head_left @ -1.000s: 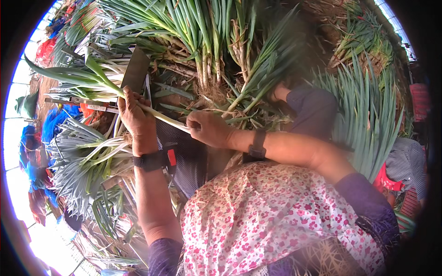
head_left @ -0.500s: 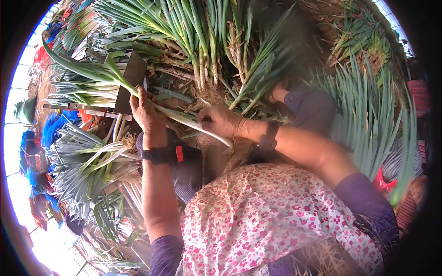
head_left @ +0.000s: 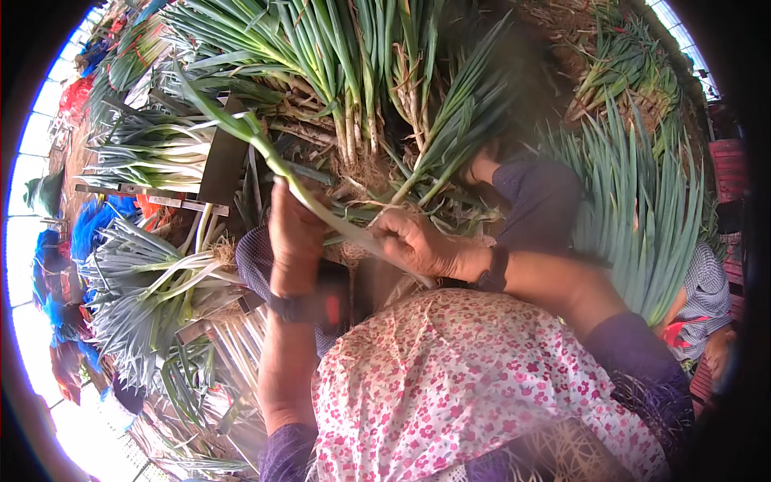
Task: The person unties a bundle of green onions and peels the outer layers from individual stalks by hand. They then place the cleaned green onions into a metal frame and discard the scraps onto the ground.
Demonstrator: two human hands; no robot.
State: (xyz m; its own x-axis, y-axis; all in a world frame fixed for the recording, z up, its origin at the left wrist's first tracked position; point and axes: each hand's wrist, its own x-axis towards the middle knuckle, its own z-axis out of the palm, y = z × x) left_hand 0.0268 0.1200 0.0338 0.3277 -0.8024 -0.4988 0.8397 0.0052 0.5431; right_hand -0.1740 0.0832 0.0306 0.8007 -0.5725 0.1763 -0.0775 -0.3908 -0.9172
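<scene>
A single long green onion (head_left: 266, 147) slants across in front of me, its green leaf up to the left and its pale root end down near my lap. My left hand (head_left: 295, 229) is closed around its middle, where green turns to white. Lower down, my right hand (head_left: 426, 245) pinches at the white stalk with curled fingers; exactly what the fingertips grip is partly hidden. Left of my left hand, peeled green onions (head_left: 173, 153) lie in a stack on a metal stand (head_left: 222, 161) with an upright plate.
Unpeeled green onions (head_left: 353, 72) pile up straight ahead, roots toward me. Another heap (head_left: 642, 209) lies on the right, where a co-worker's hand (head_left: 717, 351) shows. More onions (head_left: 148, 277) and blue plastic strands (head_left: 95, 225) are at the left.
Both hands have shifted right with the green onion, away from the metal plate, and the left has turned. The root end now sits nearer my lap.
</scene>
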